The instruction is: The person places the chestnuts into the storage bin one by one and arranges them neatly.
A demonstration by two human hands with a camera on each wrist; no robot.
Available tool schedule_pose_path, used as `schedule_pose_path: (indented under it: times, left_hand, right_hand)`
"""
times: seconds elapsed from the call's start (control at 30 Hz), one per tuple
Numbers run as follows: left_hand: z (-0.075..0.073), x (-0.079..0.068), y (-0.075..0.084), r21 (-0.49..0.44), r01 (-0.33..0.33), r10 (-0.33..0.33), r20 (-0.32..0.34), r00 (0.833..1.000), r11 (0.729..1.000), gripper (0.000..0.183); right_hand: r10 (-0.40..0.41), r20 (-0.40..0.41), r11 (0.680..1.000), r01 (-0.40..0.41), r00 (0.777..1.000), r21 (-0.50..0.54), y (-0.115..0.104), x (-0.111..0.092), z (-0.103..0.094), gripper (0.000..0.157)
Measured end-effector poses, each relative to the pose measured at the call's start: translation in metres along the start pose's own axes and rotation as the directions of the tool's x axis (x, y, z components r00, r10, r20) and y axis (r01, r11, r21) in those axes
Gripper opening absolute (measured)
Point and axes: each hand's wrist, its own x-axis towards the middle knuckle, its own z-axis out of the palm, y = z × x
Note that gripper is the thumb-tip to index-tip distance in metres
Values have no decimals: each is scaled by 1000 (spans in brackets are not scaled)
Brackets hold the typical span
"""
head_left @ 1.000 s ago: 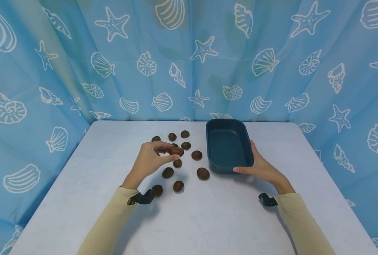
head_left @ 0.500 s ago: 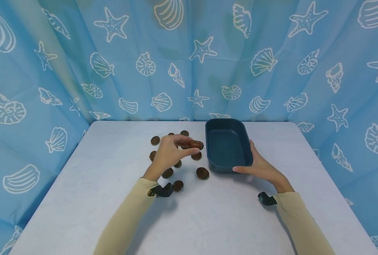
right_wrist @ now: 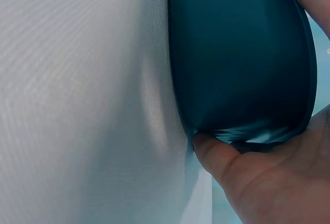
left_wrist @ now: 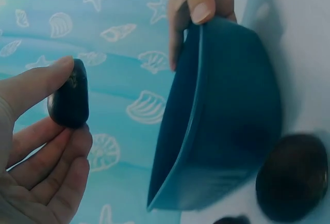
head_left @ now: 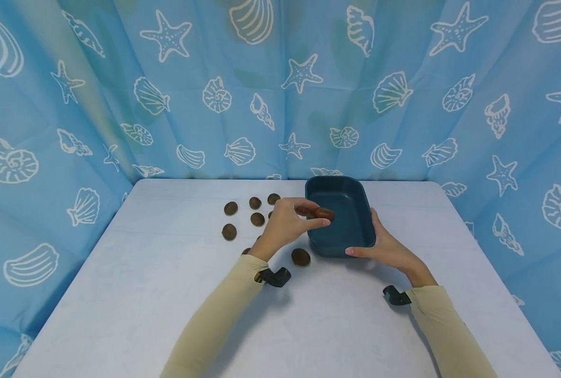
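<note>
My left hand (head_left: 287, 223) pinches a smooth, dark brown, pebble-like piece (head_left: 324, 213) between thumb and fingers, over the left part of a deep blue rectangular tub (head_left: 332, 251). Seen from the left wrist, this piece (left_wrist: 70, 97) is flattish with rounded ends, and the tub's side wall (left_wrist: 232, 100) stands to its right. My right hand (head_left: 389, 251) grips the tub's near right corner, thumb on the near wall and fingers along the right side. From the right wrist, the thumb (right_wrist: 219, 157) lies at the tub's rim. The visible inside of the tub holds nothing.
Several similar brown pieces (head_left: 229, 232) lie scattered on the white table (head_left: 337, 325) left of the tub, some partly behind my left hand. One piece (head_left: 301, 257) lies near the tub's front left corner. A blue shell-patterned curtain (head_left: 261, 68) hangs behind the table.
My left hand has carried the pinched brown piece to the right, from above the scattered pieces to over the tub. The right hand and the tub have stayed in place.
</note>
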Motion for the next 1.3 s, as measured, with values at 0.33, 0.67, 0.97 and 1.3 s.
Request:
schedule_pose_path:
  times: [0.33, 0.67, 0.97, 1.3]
  left_hand:
    - [38, 18, -6, 13, -33, 32, 39, 999, 999, 38]
    - [59, 27, -11, 85, -16, 10, 79, 997, 996, 36]
    - [71, 32, -12, 157, -10, -8, 114, 993, 987, 30]
    - [87, 32, -12, 382, 48, -116, 157, 981, 923, 33]
  right_hand:
    - [5, 0, 1000, -5, 1000, -14, 1, 0, 0, 136]
    - [-20, 15, 1000, 20, 1000, 15, -2, -3, 1, 135]
    - [-73, 4, 996, 72, 997, 45, -5, -2, 3, 133]
    - [-145, -1, 985, 145, 989, 98, -2, -1, 3, 128]
